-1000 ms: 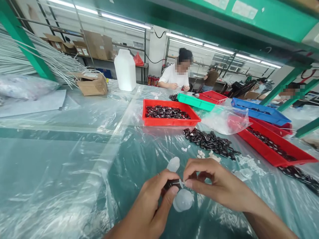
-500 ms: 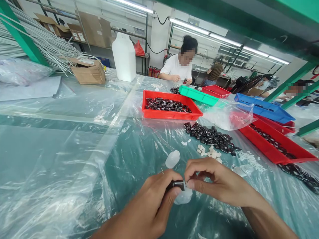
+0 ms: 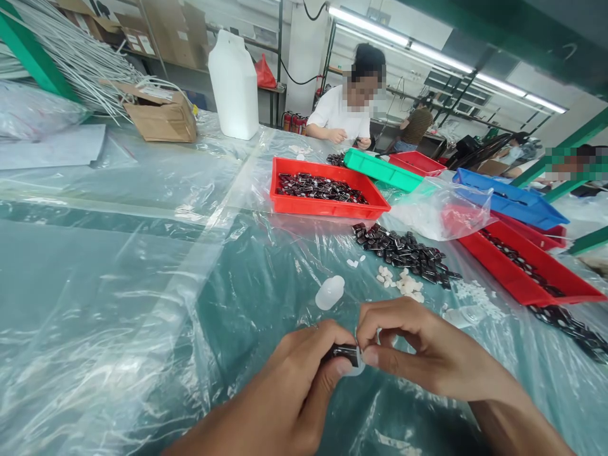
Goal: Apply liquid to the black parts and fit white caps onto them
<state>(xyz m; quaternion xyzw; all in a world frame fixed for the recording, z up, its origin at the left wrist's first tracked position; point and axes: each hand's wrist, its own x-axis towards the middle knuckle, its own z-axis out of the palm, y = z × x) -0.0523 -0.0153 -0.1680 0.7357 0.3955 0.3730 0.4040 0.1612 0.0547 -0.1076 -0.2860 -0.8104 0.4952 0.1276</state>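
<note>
Closest in, the left hand has its grip pressed together on a small black part, thumb below and fingers curled over the top, just above the plastic-covered counter. The right hand meets it from the other side, thumb and forefinger pinched shut at the part's right end, where a small translucent piece shows beneath the fingertips; whether that piece is gripped or only touched cannot be told. Just beyond the hands a cloudy plastic cap lies alone on the sheeting, and to its right is a scatter of tiny white pieces. Behind those is a loose pile of black parts. Farther back a red tray holds more of the black parts, with a crumpled clear bag to its right, then a long red tray and a blue tray. A green tray sits behind the red one. At the far edge of the counter stand a white jug and a cardboard box, and a person in a white shirt sits working.
</note>
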